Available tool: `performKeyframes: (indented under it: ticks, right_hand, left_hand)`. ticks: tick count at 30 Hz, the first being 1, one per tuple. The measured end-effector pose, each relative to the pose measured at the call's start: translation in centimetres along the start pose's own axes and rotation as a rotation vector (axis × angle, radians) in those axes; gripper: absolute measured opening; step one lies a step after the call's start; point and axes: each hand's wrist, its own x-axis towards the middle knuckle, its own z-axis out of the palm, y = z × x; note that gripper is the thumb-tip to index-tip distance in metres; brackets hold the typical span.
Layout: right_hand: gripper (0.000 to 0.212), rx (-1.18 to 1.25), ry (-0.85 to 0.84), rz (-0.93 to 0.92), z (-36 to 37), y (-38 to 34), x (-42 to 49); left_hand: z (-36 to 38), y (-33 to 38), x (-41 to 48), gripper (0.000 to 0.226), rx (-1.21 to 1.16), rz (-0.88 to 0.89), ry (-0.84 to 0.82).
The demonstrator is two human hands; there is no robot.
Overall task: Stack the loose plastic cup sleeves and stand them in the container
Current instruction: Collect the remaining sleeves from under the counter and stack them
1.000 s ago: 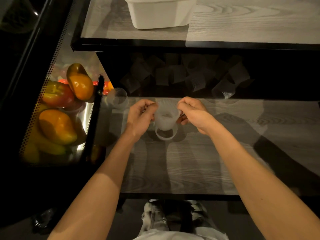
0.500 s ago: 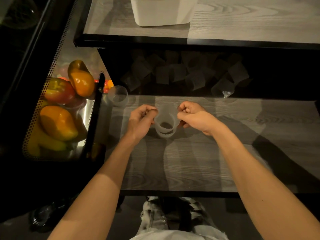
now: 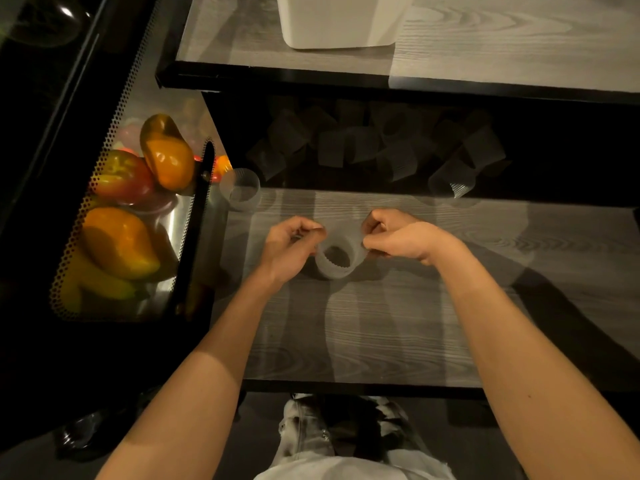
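A translucent ribbed cup sleeve stack stands on the grey wood-grain lower shelf. My left hand pinches its left rim and my right hand pinches its right rim. One loose sleeve stands at the shelf's back left. Several more loose sleeves lie in the dark at the back, one of them at the right catching light. A white container sits on the upper shelf, its top cut off by the frame.
A perforated metal bin at the left holds orange and red bell peppers. The upper shelf's black front edge overhangs the back of the lower shelf. My legs show below the shelf's front edge.
Both hands have pushed the upper sleeve down over the lower one, so the two sleeves now sit as one shorter stack on the shelf. The view has shifted slightly.
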Motion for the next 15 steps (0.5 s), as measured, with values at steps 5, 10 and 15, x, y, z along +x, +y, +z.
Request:
performKeyframes:
  ticks: [5,10,15]
  right_hand:
    - [0.014,0.146,0.271,-0.035,0.1,-0.9,1.2]
    - [0.013,0.135,0.287,-0.140,1.7,-5.2,3.9]
    - [0.036,0.112,0.110,-0.193,5.7,-9.9,7.9]
  left_hand:
    - [-0.5,-1.0,1.0,0.020,-0.068,-0.108,0.254]
    - [-2.7,-1.8,2.7,0.026,-0.168,-0.151,0.602]
    - [-5.2,-2.0,4.1,0.065,0.068,-0.268,0.639]
